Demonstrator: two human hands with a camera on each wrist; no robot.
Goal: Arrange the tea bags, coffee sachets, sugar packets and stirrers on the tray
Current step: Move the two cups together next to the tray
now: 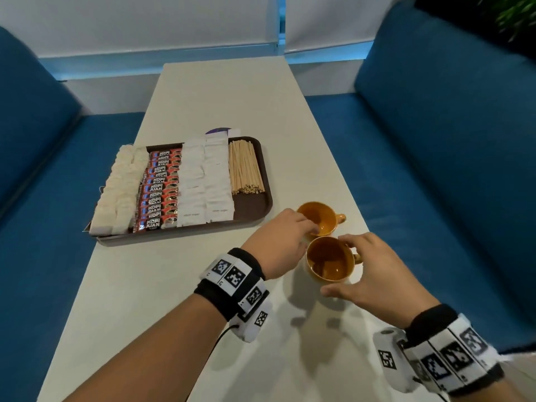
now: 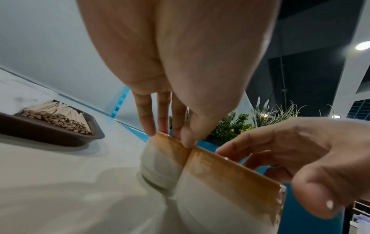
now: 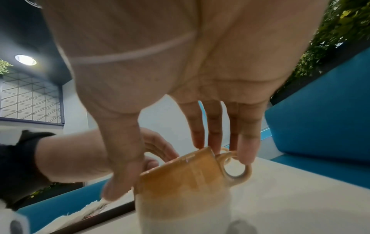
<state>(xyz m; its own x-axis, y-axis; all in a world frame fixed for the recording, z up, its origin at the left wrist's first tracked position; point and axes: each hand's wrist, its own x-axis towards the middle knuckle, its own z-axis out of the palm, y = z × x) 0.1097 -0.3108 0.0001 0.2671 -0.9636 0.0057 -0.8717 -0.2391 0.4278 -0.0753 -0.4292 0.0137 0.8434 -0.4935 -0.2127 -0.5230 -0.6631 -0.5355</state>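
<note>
1. The far amber-glazed ceramic cup with a pale base (image 1: 317, 217) is pinched at its rim by the left hand (image 1: 278, 242); fingertips are dipped inside the rim, thumb outside.
2. The near amber-glazed ceramic cup (image 1: 329, 261) is spanned from above by the right hand (image 1: 377, 274), fingers spread, thumb at the near wall, fingertips at the far rim and handle; whether it is truly gripped cannot be told.
3. The two cups are seen touching, on the long white desk (image 1: 232, 97).
4. Just left of them lies the dark brown plastic tray (image 1: 255, 210), filled in rows: white tea bags (image 1: 119, 190), red coffee sachets (image 1: 159, 192), white sugar packets (image 1: 206, 181), wooden stirrers (image 1: 245, 169).
5. A purple round thing (image 1: 217, 130) behind the tray is mostly hidden.
6. Blue upholstered benches (image 1: 435, 140) flank the desk.
</note>
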